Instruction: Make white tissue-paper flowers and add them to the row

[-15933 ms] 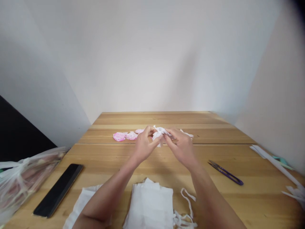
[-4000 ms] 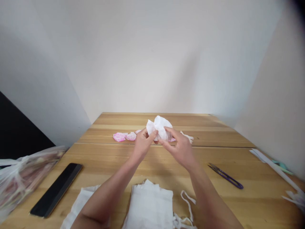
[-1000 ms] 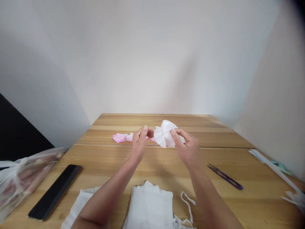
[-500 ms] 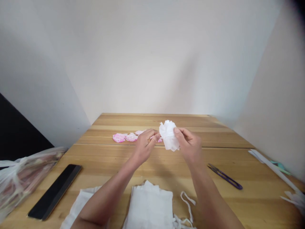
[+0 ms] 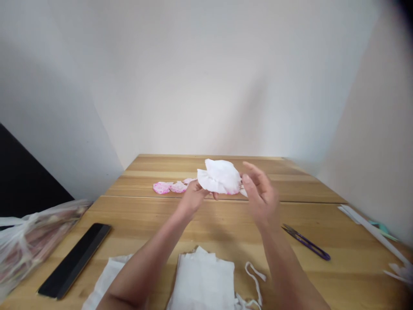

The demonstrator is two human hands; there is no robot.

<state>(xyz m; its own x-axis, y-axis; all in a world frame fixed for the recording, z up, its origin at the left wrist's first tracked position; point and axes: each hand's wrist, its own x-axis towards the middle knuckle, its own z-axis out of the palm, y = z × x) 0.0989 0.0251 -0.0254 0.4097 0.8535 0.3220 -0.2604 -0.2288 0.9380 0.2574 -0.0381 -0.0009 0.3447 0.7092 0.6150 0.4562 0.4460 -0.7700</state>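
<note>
A round, ruffled white paper piece (image 5: 221,176) is held above the table by my left hand (image 5: 192,199), whose fingers grip its lower left edge from beneath. My right hand (image 5: 262,196) is just right of the paper, thumb and fingers apart, with nothing visible between them. Pink-and-white paper pieces (image 5: 162,187) lie in a row behind my left hand, partly hidden by it and the held paper. Near the front, a stack of white sheets (image 5: 204,280) lies between my forearms.
On the wooden table (image 5: 129,219), a black phone (image 5: 75,260) and a plastic bag (image 5: 35,245) are at the left. Purple snips (image 5: 306,242) and white strips (image 5: 374,232) are at the right. Thin white scraps (image 5: 256,282) lie beside the stack.
The white paper has tipped over and spread wider, now showing a broad, flatter side. My left hand has taken its edge, while my right hand has let go and opened to the right.
</note>
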